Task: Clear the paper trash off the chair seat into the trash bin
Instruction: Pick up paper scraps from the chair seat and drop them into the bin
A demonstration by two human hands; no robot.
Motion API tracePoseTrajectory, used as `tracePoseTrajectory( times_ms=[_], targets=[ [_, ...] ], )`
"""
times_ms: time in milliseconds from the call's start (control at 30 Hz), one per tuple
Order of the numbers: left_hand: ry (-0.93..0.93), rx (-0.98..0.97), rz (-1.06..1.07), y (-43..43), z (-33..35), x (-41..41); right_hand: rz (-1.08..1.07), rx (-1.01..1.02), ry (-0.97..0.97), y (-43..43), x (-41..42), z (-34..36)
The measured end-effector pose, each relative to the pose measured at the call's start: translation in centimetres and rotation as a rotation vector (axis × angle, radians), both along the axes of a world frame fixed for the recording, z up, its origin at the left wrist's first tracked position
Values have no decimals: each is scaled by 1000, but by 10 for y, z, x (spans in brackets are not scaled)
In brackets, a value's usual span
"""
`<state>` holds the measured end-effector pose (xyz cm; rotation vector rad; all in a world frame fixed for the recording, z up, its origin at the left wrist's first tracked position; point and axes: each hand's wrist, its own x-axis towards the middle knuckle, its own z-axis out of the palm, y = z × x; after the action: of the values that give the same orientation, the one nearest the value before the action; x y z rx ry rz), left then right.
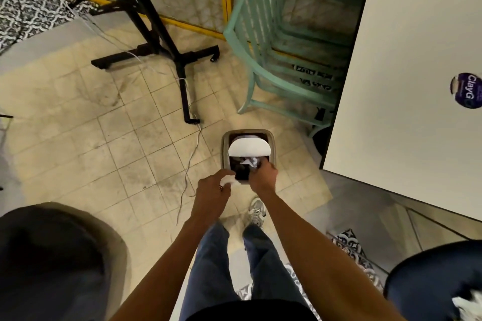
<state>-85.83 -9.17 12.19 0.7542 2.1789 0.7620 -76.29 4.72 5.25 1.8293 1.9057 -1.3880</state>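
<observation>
our left hand is gripping a crumpled paper wad beside the rim of the trash bin. our right hand is reaching into the bin's opening under the white swing lid, next to more white paper; we cannot tell its grip. a paper scrap is lying on the dark blue chair seat. the bin is standing on scuffed beige floor tiles near a white table and a teal chair.
</observation>
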Motion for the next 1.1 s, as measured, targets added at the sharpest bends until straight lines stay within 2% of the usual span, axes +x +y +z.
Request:
tracePoseTrajectory(
  times_ms=[233,367,500,700,867,1000,1100],
  targets=[
    [31,-174,-123,50,-51,14,59,64,85,0,13,0],
    [20,-180,-177,71,-80,19,64,40,128,4,22,-1],
    [5,-270,-315,75,-104,22,138,58,113,6,27,-3],
    [-13,-234,-276,60,-84,23,144,49,137,9,34,4],
    [54,-222,-229,42,-47,22,122,92,133,5,43,26],
    [154,-182,-325,36,-8,24,137,170,115,-1,65,64],
    [237,-149,-480,30,25,32,142,278,71,-18,93,94]
  ],
)
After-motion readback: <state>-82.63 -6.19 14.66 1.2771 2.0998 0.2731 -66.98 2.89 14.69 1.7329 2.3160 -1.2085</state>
